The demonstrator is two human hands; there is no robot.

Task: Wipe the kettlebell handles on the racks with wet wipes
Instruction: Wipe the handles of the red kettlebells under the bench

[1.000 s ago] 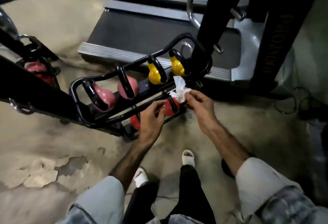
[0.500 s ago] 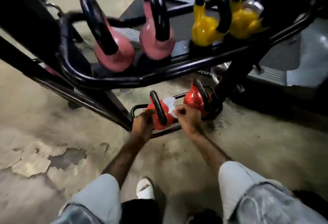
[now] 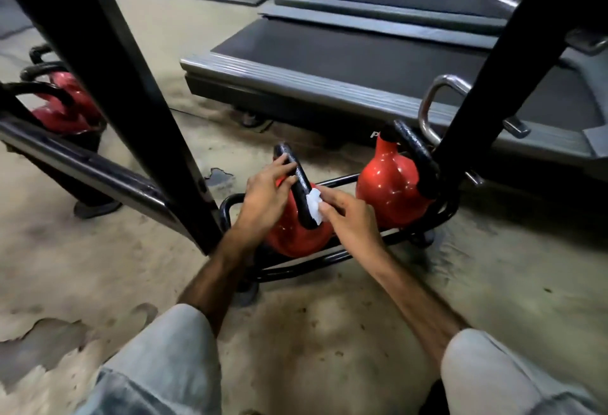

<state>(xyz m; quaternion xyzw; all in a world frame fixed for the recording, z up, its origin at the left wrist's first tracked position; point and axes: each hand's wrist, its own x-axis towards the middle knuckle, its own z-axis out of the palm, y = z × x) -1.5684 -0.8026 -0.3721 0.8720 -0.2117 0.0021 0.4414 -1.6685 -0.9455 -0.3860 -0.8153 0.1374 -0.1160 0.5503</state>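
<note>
Two red kettlebells sit on the lowest black rack shelf (image 3: 332,261). On the near kettlebell (image 3: 292,237), my left hand (image 3: 263,197) grips the upper part of the black handle (image 3: 301,187). My right hand (image 3: 348,217) pinches a white wet wipe (image 3: 314,205) against the lower part of that same handle. The second red kettlebell (image 3: 388,184) stands just to the right, its black handle (image 3: 416,154) untouched.
Black rack posts cross the view at the left (image 3: 131,112) and right (image 3: 493,85). Another rack with red kettlebells (image 3: 65,102) sits far left. A treadmill deck (image 3: 345,62) lies behind. The concrete floor (image 3: 312,332) is worn, with peeled patches at lower left.
My head has dropped lower and closer, so the pink and yellow kettlebells have left the view. My left hand has shifted onto the top of the handle; the wipe is now pressed on the handle's lower part.
</note>
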